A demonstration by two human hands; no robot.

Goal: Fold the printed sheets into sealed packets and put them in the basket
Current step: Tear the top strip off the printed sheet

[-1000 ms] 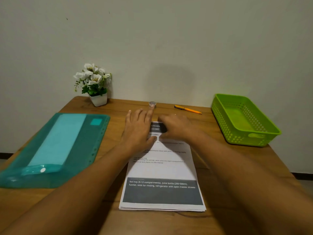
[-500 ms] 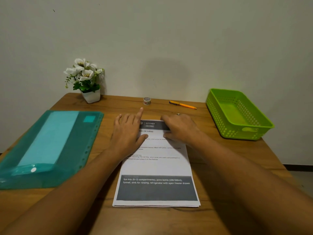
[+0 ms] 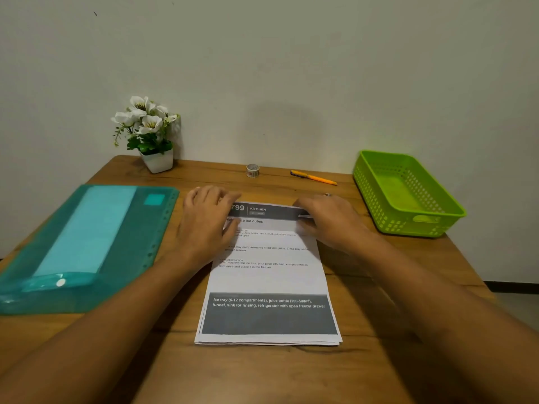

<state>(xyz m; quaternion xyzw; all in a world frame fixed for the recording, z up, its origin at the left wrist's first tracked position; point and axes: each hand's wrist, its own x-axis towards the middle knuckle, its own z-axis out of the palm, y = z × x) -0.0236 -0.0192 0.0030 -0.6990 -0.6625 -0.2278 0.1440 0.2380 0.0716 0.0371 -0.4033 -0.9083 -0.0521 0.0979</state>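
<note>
A stack of printed sheets (image 3: 268,275) lies flat in the middle of the wooden table, with a dark header band at its far end. My left hand (image 3: 204,225) is at the far left corner of the stack, fingers curled over the top edge and thumb on the paper. My right hand (image 3: 329,220) is at the far right corner, also curled round the top edge. The green plastic basket (image 3: 376,185) stands at the right of the table, apart from both hands, and nothing shows inside it.
A teal plastic folder (image 3: 122,252) lies at the left. At the back stand a white flower pot (image 3: 159,161), a small tape roll (image 3: 252,170) and an orange pen (image 3: 315,178). The wall rises right behind the table.
My hands have slid apart from the middle of the top edge out to its two corners. My left fingers went from flat to curled. More of the header band shows.
</note>
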